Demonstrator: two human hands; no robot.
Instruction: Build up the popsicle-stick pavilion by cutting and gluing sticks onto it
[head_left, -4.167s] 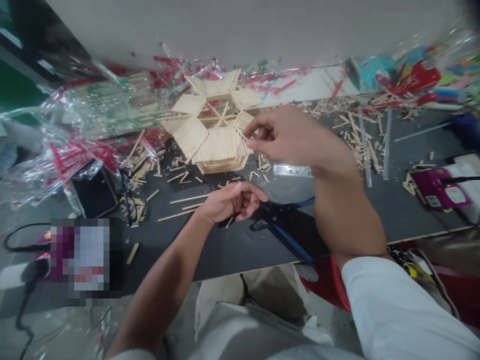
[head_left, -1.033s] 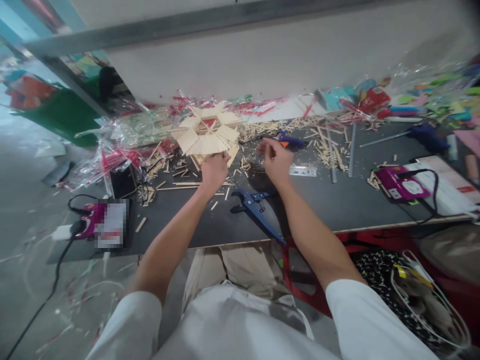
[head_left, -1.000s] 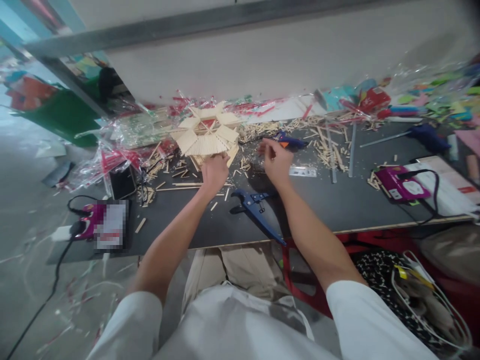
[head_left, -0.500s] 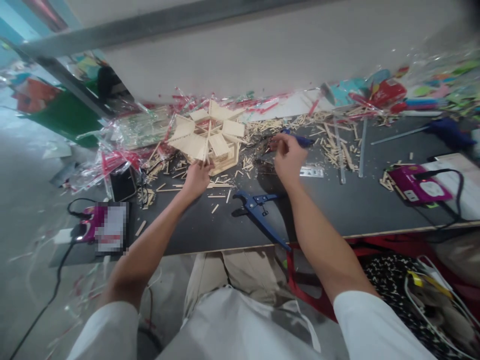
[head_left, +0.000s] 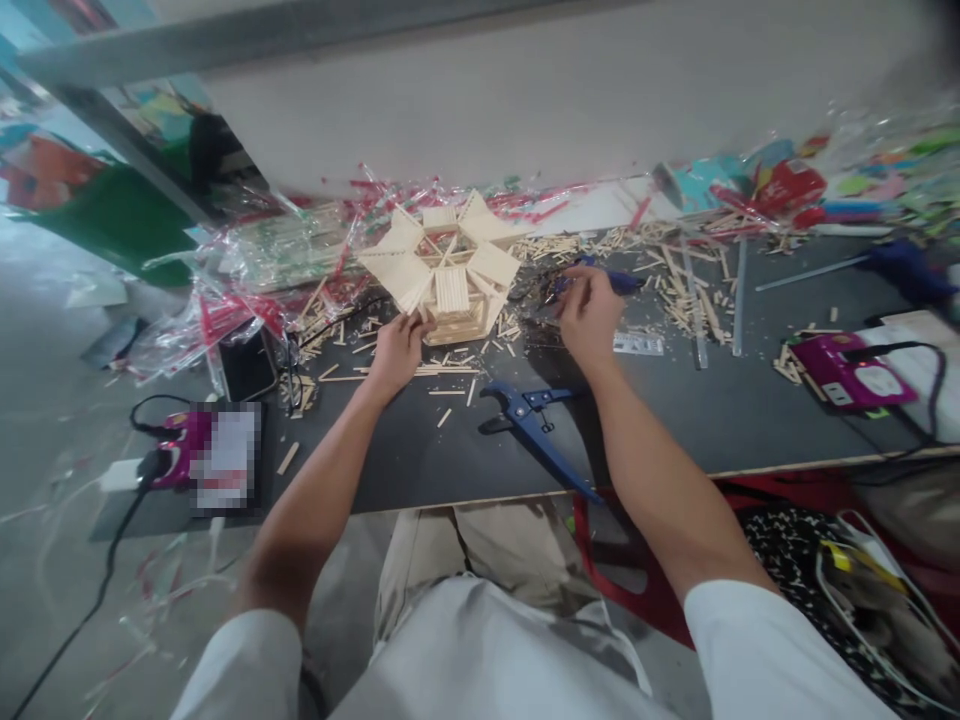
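From my station I see the stick model [head_left: 451, 288] standing on the dark table [head_left: 690, 410], beyond the blue cutter [head_left: 549, 446]. Left hand [head_left: 398, 350] grasps its near-left edge; loose sticks [head_left: 450, 371] nearby. Right hand [head_left: 592, 312] curled beside the blue glue gun [head_left: 627, 283]; I cannot tell whether it grips anything.

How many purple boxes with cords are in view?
2. One purple box is at the picture's left, beside a pixelated patch that covers part of it; the other purple box is at the far right. Others may be hidden under clutter.
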